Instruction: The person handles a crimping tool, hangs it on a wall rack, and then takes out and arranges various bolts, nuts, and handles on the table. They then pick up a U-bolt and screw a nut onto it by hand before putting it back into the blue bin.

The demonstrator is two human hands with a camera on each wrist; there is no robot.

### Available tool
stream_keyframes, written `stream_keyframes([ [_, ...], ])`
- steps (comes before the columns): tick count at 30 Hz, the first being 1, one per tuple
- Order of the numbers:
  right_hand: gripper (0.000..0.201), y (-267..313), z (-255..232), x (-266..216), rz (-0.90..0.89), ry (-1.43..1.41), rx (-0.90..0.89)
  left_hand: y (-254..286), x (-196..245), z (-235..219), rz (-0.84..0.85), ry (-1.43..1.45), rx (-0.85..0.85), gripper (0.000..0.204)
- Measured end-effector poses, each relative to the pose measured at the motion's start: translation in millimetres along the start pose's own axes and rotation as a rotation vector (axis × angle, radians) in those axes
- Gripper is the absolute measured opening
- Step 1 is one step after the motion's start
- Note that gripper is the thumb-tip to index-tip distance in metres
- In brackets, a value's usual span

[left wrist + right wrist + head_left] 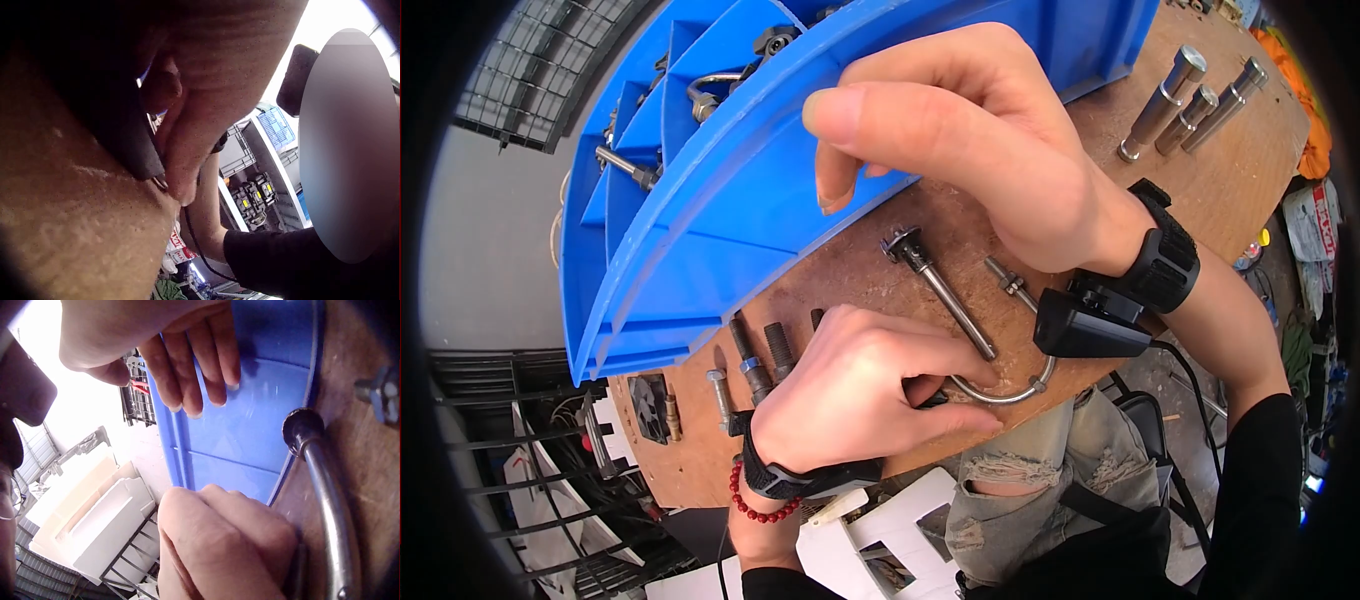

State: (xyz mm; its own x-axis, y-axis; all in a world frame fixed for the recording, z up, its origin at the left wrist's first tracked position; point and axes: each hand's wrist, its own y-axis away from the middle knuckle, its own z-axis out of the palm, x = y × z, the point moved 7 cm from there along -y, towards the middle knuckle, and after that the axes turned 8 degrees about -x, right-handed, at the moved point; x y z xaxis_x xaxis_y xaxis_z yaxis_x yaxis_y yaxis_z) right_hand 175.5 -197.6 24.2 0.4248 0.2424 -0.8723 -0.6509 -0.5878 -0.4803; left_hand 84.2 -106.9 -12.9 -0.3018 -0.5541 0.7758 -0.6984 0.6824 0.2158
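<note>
Low over the wooden table [1040,290], my left hand [860,385] has its fingers curled around a dark rod-like part [935,398], mostly hidden by the hand; the left wrist view shows the dark part [128,144] beside the fingers. My right hand [980,140] hovers in front of the blue bin [750,220], holding nothing, its fingers loosely bent; they hang relaxed in the right wrist view. Between the hands lies a steel rod with a dark head [945,295]. A curved metal rod [1010,398] lies near the left fingertips.
Bolts [750,370] stand left of the left hand, beside a black part [648,408]. Several metal pins [1155,110] stand at the far right. Assorted hardware [630,168] fills the bin's compartments. A black cable [1190,390] hangs from the right wrist camera.
</note>
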Motion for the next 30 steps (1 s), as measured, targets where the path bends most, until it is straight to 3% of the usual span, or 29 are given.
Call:
stream_keyframes([
  [4,0.039,0.0,1.3,-0.6,0.008,-0.001,-0.013,-1.8,3.7,5.9,0.084,0.010,0.010,0.021],
  [25,0.043,-2.7,2.9,-0.5,-0.038,-0.009,-0.019,-2.2,0.9,2.2,0.066,-0.077,0.081,0.023],
  [30,0.043,-3.2,2.8,-1.0,-0.068,-0.011,-0.025,-3.1,8.3,5.4,0.080,-0.044,0.014,0.024],
])
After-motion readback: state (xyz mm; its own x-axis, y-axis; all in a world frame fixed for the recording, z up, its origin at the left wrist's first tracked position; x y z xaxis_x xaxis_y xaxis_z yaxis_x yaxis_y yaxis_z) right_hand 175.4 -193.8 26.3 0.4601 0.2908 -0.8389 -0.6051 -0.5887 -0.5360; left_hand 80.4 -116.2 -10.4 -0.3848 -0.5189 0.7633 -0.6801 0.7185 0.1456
